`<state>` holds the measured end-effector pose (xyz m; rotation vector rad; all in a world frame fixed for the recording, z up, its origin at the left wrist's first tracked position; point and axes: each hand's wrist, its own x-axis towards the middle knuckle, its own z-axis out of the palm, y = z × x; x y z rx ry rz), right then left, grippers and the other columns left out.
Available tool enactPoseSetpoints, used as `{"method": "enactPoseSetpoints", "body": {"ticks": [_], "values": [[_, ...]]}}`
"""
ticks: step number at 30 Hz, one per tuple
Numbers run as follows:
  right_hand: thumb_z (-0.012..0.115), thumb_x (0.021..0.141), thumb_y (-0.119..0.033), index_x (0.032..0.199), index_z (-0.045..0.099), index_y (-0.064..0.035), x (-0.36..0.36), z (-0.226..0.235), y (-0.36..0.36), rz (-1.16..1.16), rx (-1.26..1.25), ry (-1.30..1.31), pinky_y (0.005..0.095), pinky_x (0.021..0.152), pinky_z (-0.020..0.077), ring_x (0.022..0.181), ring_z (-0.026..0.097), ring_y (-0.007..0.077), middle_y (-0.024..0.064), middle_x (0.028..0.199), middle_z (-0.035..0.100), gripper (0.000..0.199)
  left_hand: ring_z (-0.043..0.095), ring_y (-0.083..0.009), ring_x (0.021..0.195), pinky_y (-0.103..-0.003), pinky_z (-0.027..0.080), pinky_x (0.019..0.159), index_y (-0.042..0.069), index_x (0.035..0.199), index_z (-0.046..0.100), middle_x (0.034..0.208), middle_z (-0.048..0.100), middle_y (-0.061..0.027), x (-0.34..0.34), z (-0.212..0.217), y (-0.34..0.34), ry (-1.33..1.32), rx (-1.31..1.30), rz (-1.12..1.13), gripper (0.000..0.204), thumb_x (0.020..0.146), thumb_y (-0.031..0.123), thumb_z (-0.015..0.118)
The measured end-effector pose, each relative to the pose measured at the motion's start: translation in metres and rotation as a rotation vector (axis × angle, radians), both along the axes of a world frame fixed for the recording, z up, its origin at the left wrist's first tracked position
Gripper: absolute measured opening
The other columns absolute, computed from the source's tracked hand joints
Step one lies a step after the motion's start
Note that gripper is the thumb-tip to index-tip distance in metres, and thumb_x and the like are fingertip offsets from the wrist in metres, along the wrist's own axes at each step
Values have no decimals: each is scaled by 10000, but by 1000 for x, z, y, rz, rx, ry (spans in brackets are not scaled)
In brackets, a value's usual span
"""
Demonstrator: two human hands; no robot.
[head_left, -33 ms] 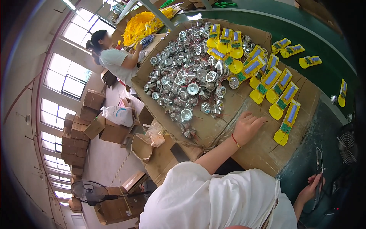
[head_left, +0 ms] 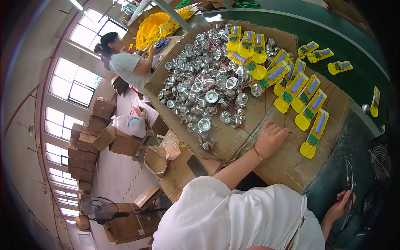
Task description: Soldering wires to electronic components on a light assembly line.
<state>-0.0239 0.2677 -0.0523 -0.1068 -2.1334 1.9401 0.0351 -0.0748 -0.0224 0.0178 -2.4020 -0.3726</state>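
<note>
The slim tool (head_left: 348, 187) protrudes forward from the right grip (head_left: 341, 203).

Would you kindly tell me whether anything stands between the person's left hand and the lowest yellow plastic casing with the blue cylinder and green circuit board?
Nothing visible stands between the left hand and that yellow plastic casing; only flat brown cardboard shows between them.

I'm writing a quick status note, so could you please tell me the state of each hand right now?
Left hand: loosely curled over the cardboard; whether it holds anything cannot be told.
Right hand: closed, holding a slim dark-handled tool.
</note>
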Motion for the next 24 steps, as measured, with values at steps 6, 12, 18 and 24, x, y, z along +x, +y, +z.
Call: {"method": "enactPoseSetpoints", "body": {"ticks": [6, 12, 18, 24], "values": [[512, 886, -173, 862, 512, -27, 1, 0, -2, 30, 2, 10, 193, 524, 330, 572, 440, 77, 15, 664, 496, 148, 508, -202, 768, -343, 411, 710, 98, 748, 612, 745, 525, -18, 10, -10, -15, -40, -41, 106, 111, 658, 139, 663], [508, 889, -173, 886, 513, -15, 0, -6, 6, 54, -41, -6, 194, 540, 347, 583, 449, 82, 23, 675, 510, 158, 521, -231, 759, -345, 421, 668, 89, 796, 642, 749, 549, -28, 21, 9, -8, -123, 31, 65, 130, 682, 149, 665], [526, 874, -134, 893, 525, -3, 4, -12, 18, 41, -9, 66, 201, 530, 364, 582, 475, 94, 50, 682, 534, 133, 544, -101, 588, -254, 438, 520, 28, 865, 639, 663, 603, -47, 0, 37, 20, -322, 1016, 60, 138, 744, 86, 670], [572, 817, -31, 1008, 480, 65, 4, 10, -10, 129, 23, 135, 247, 615, 490, 642, 587, 161, 131, 739, 595, 233, 523, -44, 615, -189, 431, 540, -12, 808, 617, 691, 608, -21, -6, 16, 56, -376, 1226, 36, 104, 760, 61, 675]]}}
